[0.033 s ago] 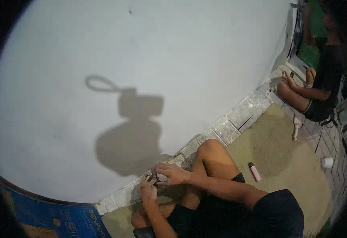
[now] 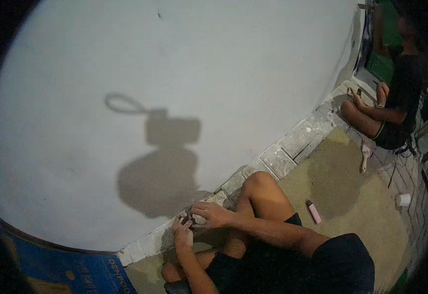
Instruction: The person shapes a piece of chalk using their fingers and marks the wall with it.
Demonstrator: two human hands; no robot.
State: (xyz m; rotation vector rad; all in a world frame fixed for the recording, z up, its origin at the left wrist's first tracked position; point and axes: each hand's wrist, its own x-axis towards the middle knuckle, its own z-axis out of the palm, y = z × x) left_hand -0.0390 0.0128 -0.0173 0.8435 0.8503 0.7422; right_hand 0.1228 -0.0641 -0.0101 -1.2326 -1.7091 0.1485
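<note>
Both my hands meet low at the foot of the white wall (image 2: pixel 253 73), just above the row of pale tiles (image 2: pixel 278 160). My left hand (image 2: pixel 182 233) is closed, its fingers curled around a small dark piece (image 2: pixel 188 219) whose kind I cannot make out. From the right, my right hand (image 2: pixel 212 214) reaches to the same piece with bent fingers, next to a pale grey patch (image 2: pixel 199 219). Fingers hide most of what lies between the two hands. My bent knee (image 2: pixel 260 182) rises beside my right forearm.
A blue printed cardboard sheet (image 2: pixel 52 257) lies at the lower left. On the tan mat (image 2: pixel 292 196) rests a pink stick-shaped thing with a dark tip (image 2: pixel 313 212). Farther right are a paintbrush (image 2: pixel 366 157), a white cup (image 2: pixel 403 200) and a seated person (image 2: pixel 395 108) by the wall.
</note>
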